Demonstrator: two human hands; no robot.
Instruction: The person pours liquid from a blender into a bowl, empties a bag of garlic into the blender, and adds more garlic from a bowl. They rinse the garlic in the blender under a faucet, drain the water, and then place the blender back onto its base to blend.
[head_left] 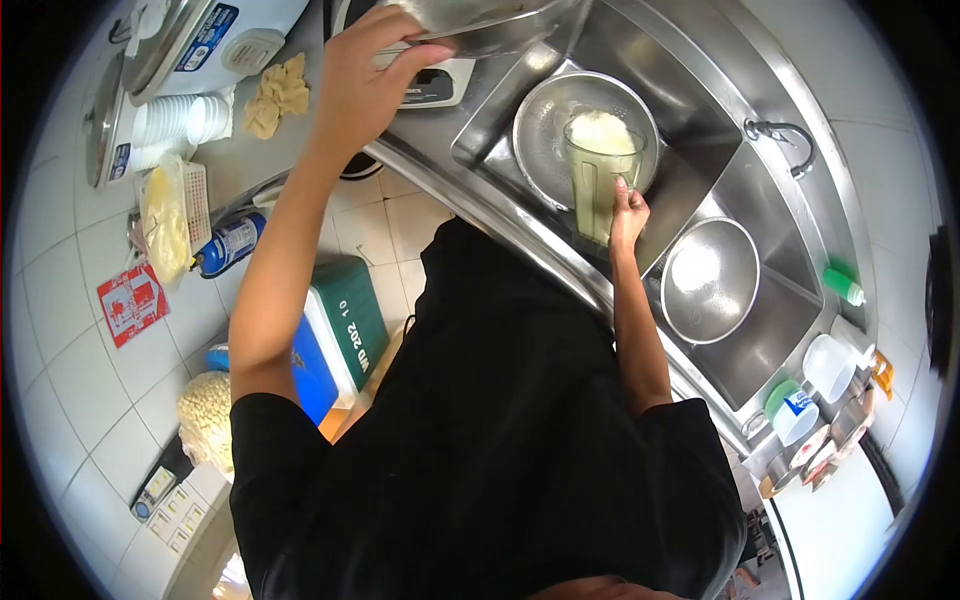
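Observation:
My right hand [627, 215] is closed around the handle of a clear blender jug [597, 190] with pale greenish liquid and white froth at its mouth. The jug is over the left sink basin [690, 190], overlapping a round metal bowl [540, 130] in this view. At the top, my left hand [375, 75] pinches the rim of a shiny, wide container [490, 38], mostly cut off by the frame edge. Below that container, part of a kitchen scale [445, 85] shows on the counter.
A second metal bowl [710, 280] sits in the right basin, near the tap [790, 140]. Plastic tubs [795, 410] and a green bottle [843, 287] line the right side. Left are stacked cups [165, 120], a crumpled cloth [277, 97] and a green box [350, 315].

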